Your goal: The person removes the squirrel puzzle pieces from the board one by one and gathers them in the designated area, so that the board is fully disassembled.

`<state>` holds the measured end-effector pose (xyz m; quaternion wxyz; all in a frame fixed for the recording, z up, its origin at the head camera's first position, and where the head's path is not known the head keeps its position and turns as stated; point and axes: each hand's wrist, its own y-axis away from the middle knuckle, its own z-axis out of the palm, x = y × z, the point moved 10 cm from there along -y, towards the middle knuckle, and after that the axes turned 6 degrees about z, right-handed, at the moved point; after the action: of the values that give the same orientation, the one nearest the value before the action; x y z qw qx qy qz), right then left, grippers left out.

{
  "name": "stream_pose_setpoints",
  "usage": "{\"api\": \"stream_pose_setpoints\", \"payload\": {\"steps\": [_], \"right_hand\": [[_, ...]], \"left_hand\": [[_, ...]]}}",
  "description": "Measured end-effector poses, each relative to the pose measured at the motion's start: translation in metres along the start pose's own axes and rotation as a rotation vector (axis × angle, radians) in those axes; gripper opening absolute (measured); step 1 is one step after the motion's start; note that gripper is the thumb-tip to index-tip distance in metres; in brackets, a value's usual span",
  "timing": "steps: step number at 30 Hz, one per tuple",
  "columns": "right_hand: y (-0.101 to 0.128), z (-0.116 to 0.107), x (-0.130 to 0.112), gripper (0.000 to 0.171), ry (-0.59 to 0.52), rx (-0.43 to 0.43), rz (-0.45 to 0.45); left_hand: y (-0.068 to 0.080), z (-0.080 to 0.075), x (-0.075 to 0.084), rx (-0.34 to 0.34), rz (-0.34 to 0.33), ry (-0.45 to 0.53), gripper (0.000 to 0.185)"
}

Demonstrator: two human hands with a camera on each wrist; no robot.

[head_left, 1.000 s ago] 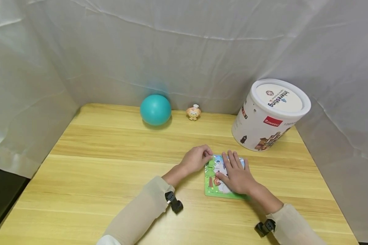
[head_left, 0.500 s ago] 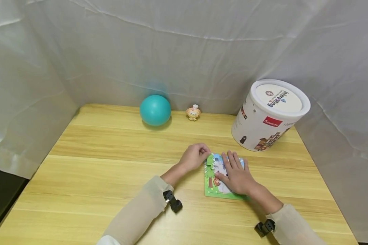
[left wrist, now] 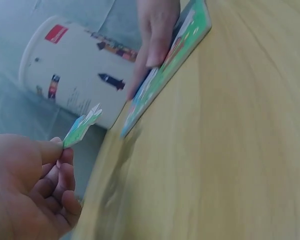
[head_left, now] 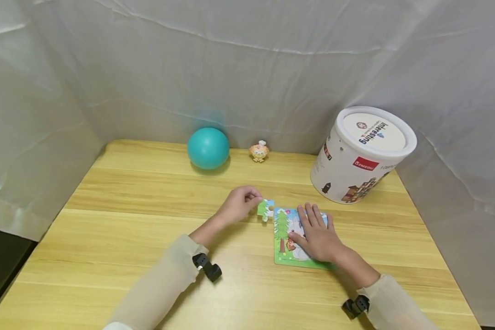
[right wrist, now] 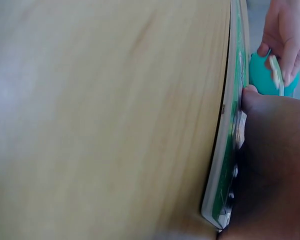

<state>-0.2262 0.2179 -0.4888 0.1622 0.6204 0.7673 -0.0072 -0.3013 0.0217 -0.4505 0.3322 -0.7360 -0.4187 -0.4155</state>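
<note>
A green-framed picture puzzle board (head_left: 283,247) lies flat on the wooden table (head_left: 148,238), right of centre. My right hand (head_left: 316,233) rests on it with fingers straight and spread, pressing it down; the same board (right wrist: 225,165) shows edge-on in the right wrist view. My left hand (head_left: 238,204) pinches a small green and white puzzle piece (head_left: 266,209) just left of the board's upper left corner, lifted a little off the table. In the left wrist view the piece (left wrist: 82,127) sticks out from between thumb and finger, with the board (left wrist: 170,60) beyond it.
A large white lidded cylinder tub (head_left: 360,153) stands behind the board on the right. A teal ball (head_left: 208,148) and a small orange figurine (head_left: 259,151) sit at the back by the white cloth wall. The table's left half holds only my left sleeve.
My left hand has pulled back to the left from the board's upper left corner, taking a puzzle piece out with it. The right hand stays pressed on the board.
</note>
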Motion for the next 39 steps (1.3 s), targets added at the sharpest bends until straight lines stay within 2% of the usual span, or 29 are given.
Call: {"api": "stream_pose_setpoints", "payload": {"steps": [9,13,17,21,27,32,35,39], "right_hand": [[0.001,-0.003,-0.003,0.084,0.008,0.015,-0.007],[0.0,-0.004,-0.004,0.084,-0.006,0.03,-0.013],[-0.003,0.004,0.003,0.086,-0.004,0.023,-0.011],[-0.006,0.011,0.01,0.088,-0.002,0.013,-0.012],[-0.005,0.011,0.009,0.087,0.001,0.006,-0.005],[0.0,0.001,0.0,0.085,-0.008,0.013,-0.004],[0.001,-0.002,-0.002,0.085,-0.022,0.027,-0.013],[-0.002,0.006,0.005,0.086,-0.004,0.014,-0.007]], "left_hand": [[0.019,-0.056,-0.02,0.013,-0.009,-0.026,0.011],[0.028,-0.084,-0.029,0.039,-0.003,-0.057,0.012],[0.037,-0.114,-0.041,0.076,-0.001,-0.104,0.013],[0.048,-0.142,-0.054,0.107,-0.024,-0.146,0.015],[0.062,-0.179,-0.07,0.133,-0.066,-0.19,0.018],[0.072,-0.201,-0.081,0.129,-0.087,-0.23,0.022],[0.078,-0.209,-0.087,0.11,-0.112,-0.251,0.025],[0.084,-0.215,-0.094,0.091,-0.146,-0.28,0.027]]}}
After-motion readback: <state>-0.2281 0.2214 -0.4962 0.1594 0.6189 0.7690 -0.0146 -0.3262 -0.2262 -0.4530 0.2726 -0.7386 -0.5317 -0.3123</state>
